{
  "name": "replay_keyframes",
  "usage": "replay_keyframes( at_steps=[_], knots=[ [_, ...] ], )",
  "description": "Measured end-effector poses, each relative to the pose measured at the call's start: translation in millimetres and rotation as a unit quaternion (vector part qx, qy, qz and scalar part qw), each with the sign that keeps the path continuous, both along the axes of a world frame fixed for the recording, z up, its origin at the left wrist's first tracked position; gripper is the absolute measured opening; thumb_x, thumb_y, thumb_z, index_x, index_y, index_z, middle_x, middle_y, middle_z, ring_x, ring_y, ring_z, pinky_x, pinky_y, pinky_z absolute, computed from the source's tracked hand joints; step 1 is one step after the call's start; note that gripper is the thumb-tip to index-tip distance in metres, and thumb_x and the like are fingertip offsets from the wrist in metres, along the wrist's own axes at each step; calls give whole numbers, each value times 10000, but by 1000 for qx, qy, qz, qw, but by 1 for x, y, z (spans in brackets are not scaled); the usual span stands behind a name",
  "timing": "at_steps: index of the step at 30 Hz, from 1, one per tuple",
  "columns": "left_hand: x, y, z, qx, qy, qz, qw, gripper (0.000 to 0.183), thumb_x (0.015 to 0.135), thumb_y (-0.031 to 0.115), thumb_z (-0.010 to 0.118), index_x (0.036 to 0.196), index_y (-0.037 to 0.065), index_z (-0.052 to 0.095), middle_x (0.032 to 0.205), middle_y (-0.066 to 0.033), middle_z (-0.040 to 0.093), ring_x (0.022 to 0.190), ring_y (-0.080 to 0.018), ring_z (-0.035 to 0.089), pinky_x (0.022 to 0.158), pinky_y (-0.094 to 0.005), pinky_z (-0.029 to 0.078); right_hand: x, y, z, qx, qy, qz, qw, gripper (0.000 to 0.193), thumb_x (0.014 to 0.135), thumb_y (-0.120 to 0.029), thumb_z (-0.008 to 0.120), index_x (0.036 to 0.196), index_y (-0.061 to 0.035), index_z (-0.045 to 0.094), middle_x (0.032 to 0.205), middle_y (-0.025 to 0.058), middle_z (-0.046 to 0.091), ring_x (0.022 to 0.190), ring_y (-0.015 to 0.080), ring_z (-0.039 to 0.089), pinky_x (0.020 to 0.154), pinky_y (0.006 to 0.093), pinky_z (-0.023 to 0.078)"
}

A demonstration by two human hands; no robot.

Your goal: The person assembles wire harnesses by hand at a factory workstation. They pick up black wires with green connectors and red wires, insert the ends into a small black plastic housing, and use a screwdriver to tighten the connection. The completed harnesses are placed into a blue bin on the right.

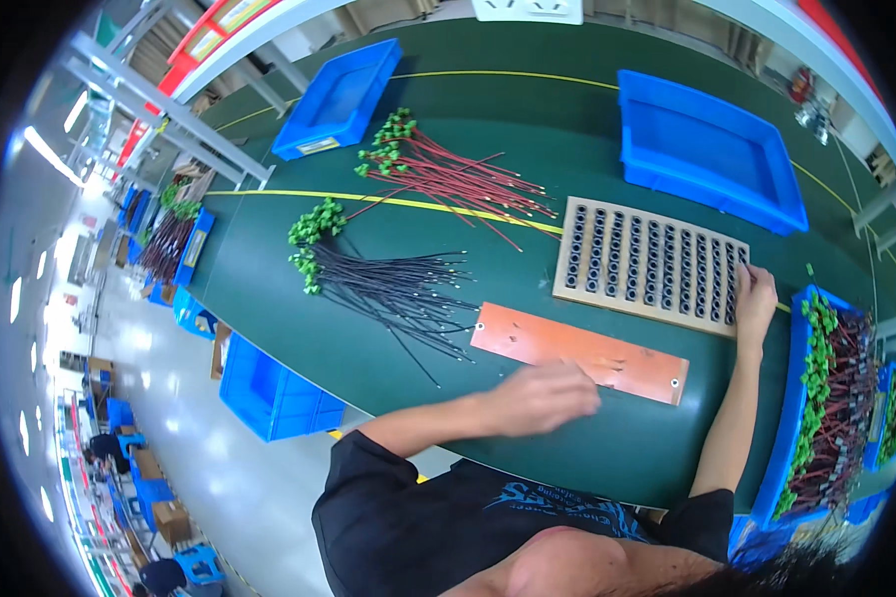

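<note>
From afar, I see the left hand [545, 400] curled by the orange strip [572, 347], the right hand [757, 296] at the right end of the wooden tray [647, 310] on the desk [637, 443] (whether either grips anything, I cannot tell), where a bump could unseat black cylinders [614, 253].

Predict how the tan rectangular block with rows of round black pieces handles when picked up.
The tan block is probably stiff: it lies flat with straight-looking edges. Packed rows of black pieces may make it fairly heavy. They sit uncovered, so tilting might spill any loose ones.
</note>
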State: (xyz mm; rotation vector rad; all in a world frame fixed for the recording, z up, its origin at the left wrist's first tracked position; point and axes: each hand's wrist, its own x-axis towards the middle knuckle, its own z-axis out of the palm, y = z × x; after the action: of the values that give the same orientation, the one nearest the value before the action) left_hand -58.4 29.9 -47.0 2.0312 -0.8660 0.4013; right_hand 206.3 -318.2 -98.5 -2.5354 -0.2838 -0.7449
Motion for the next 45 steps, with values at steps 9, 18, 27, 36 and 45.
replay_keyframes(
  at_steps=[9, 18, 27, 36, 45],
  knots=[
    [119, 293, -6, 481, -71, 497, 718, 117, 825, 73, 639, 942, 73, 633, 911, -96, 656, 932, -283, 686, 759, -429, 571, 6, -8, -10, 199, 71, -47, 976, 302, 1076, -287, 593, 1100, 14, 599, 877, 135, 726, 705, 184, 672, 691, 352, 546],
    [135, 383, -20, 381, -63, 534, 753, 143, 898, 47, 584, 1010, 79, 667, 1043, -112, 656, 945, -333, 701, 776, -442, 577, 2, -3, -6, 190, 84, -39, 977, 273, 1073, -259, 598, 1058, 11, 632, 841, 129, 718, 697, 185, 676, 666, 349, 552],
    [151, 346, -10, 388, -100, 355, 845, 207, 883, 75, 594, 1046, 97, 719, 1037, -91, 671, 992, -306, 686, 826, -446, 566, 1, -2, -6, 194, 85, -37, 977, 260, 1070, -246, 604, 1052, 12, 640, 840, 126, 714, 730, 188, 680, 681, 348, 552],
    [157, 349, 25, 313, -78, 364, 874, 166, 871, 10, 654, 1015, 55, 725, 921, -116, 701, 862, -345, 708, 757, -436, 574, 1, 3, -4, 184, 62, -27, 981, 286, 1064, -273, 613, 1047, 11, 649, 814, 108, 702, 696, 167, 661, 653, 330, 541],
    [36, 331, 135, 272, -100, 442, 849, 180, 876, -33, 686, 1021, 46, 757, 1036, -108, 728, 887, -291, 737, 785, -379, 595, 8, -11, -17, 208, 72, -10, 975, 312, 1067, -287, 617, 1090, 23, 645, 872, 106, 718, 769, 134, 662, 702, 295, 543]
  ],
)
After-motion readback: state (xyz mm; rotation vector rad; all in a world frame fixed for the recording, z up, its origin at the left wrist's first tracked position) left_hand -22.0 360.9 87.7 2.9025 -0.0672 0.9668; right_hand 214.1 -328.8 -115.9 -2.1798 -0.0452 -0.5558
